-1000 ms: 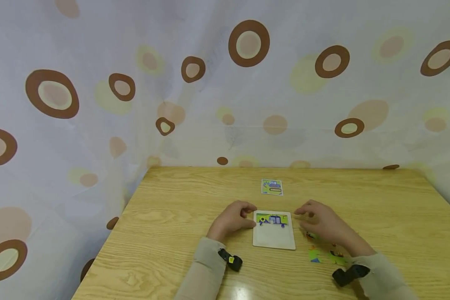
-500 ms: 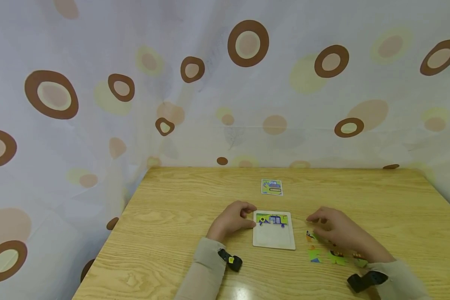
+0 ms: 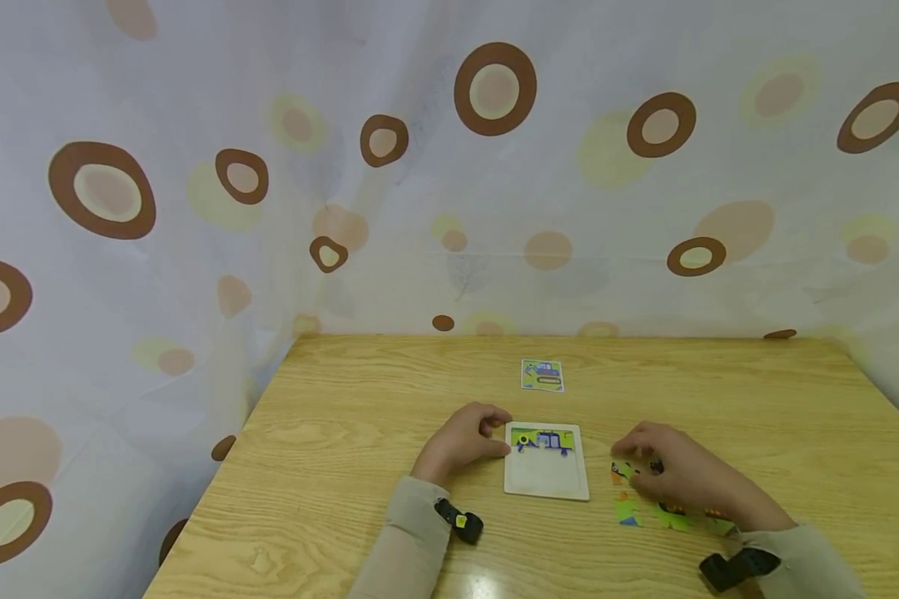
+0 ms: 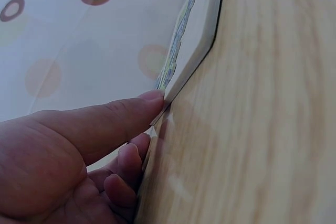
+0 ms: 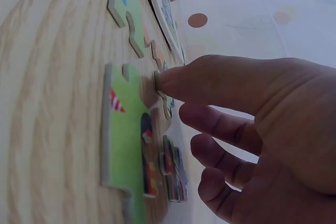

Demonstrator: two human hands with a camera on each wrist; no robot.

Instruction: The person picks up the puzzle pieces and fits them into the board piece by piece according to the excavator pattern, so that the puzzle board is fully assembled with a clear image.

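Note:
A square white puzzle tray lies on the table with a strip of joined pieces showing a blue vehicle along its far side. My left hand holds the tray's left edge, thumb on the side and index finger at the far corner. In the left wrist view, the thumb touches the rim. Right of the tray, my right hand bends over a green and orange puzzle piece. Thumb and index finger close around it. The right wrist view shows the thumb on its edge, the index finger mostly hidden.
Several loose puzzle pieces lie near and partly beneath my right hand, among them a green one with a blue corner and a green one with a cone. A small picture card lies beyond the tray. A patterned sheet hangs behind the table.
My right hand has moved from beside the tray's right edge, rightward and nearer, down to the loose pieces, its fingers now around one. My left hand and the tray have stayed put.

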